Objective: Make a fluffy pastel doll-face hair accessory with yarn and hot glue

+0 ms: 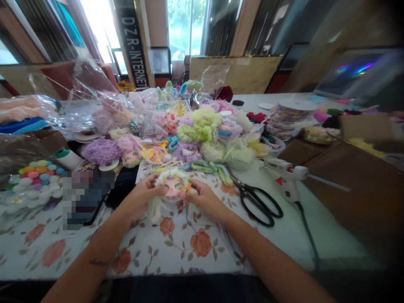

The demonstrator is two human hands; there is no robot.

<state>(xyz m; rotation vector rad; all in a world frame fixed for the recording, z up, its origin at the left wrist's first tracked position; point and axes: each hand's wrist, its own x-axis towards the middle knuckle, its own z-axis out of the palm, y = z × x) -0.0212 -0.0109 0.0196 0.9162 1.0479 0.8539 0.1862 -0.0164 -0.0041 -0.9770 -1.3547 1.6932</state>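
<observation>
Between both hands is a small doll head [173, 188] with a pink face, green eyes and a pale fluffy trim around it. My left hand [145, 193] grips its left side, thumb across the front. On its right side my right hand [202, 197] is closed, thumb and fingers pressed to the edge. Pale yarn-like strands [154, 209] hang below the left hand. Right of my hands lie black-handled scissors [257, 204], blades pointing toward a green-yellow fuzzy strand [221, 171]. A similar doll head [131, 158] with pink trim rests behind my left hand.
Beyond the hands spreads a heap of tulle, yarn and ribbon [202, 126]. A white glue gun [288, 179] with its cord lies at the right, beside a brown cardboard box [356, 185]. Pompoms [38, 181] in plastic and a phone [88, 198] are at the left, on a floral cloth [176, 252].
</observation>
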